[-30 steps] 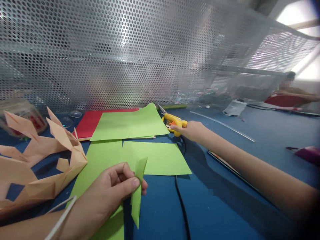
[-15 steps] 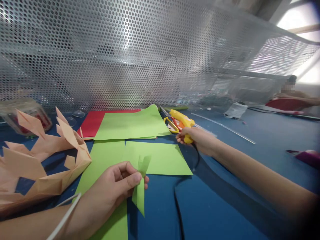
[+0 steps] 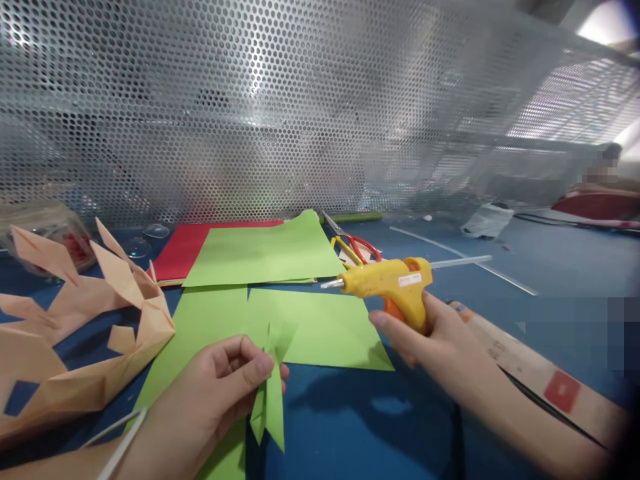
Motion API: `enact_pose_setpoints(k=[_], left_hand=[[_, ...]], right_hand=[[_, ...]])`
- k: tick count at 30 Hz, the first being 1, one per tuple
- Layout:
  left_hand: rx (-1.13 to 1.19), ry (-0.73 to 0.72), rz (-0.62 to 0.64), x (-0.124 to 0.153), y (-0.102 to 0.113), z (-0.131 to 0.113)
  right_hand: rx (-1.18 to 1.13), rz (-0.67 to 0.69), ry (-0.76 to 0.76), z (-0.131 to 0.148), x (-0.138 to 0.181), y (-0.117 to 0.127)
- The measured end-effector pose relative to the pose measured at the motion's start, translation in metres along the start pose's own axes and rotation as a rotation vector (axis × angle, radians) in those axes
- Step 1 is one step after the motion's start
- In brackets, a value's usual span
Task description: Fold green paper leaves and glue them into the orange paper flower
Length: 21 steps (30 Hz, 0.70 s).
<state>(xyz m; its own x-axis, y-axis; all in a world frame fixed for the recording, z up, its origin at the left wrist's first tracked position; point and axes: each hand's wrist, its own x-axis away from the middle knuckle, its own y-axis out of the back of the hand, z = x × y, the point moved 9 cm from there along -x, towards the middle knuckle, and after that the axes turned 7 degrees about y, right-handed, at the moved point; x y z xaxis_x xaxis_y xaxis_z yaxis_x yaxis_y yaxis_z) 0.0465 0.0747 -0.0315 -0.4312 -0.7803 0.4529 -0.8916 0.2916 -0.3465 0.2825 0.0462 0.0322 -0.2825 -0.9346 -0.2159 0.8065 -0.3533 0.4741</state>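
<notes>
Between thumb and fingers, my left hand (image 3: 220,383) pinches a small folded piece of green paper (image 3: 273,400) over the table. My right hand (image 3: 430,333) is wrapped round the handle of a yellow hot glue gun (image 3: 395,283), lifted off the table with its metal nozzle pointing left. A clear glue stick (image 3: 463,261) protrudes from the back of the gun. Beneath and behind my hands lie flat green paper sheets (image 3: 320,327). Beyond the nozzle are scissors (image 3: 367,247) with red and yellow handles.
A peach folded-paper ring (image 3: 100,390) with pointed pieces stands at the left, a clear jar (image 3: 45,233) behind it. Red paper (image 3: 183,250) lies under green sheets. A loose glue stick (image 3: 510,279) and a printed strip (image 3: 530,367) lie right. Perforated metal panel (image 3: 280,120) backs the table.
My right hand has picked the glue gun up from beside the scissors and brought it nearer, nozzle turned left. My left hand keeps its pinch on the folded paper, slightly lower in view.
</notes>
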Motion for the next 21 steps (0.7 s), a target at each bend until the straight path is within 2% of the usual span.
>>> enact_pose_setpoints(k=[3,12,21], left_hand=[[-0.022,-0.003,-0.009,-0.001,0.002,0.001],[-0.027,0.043,-0.018,-0.001,0.006,0.006],[0.009,0.112,-0.043,-0.001,0.005,0.009]], right_hand=[[0.083,-0.050,0.020,0.003,0.006,-0.001],[0.176,-0.033,0.073,-0.002,0.015,-0.014],[0.357,0.108,0.125,0.009,0.016,-0.022]])
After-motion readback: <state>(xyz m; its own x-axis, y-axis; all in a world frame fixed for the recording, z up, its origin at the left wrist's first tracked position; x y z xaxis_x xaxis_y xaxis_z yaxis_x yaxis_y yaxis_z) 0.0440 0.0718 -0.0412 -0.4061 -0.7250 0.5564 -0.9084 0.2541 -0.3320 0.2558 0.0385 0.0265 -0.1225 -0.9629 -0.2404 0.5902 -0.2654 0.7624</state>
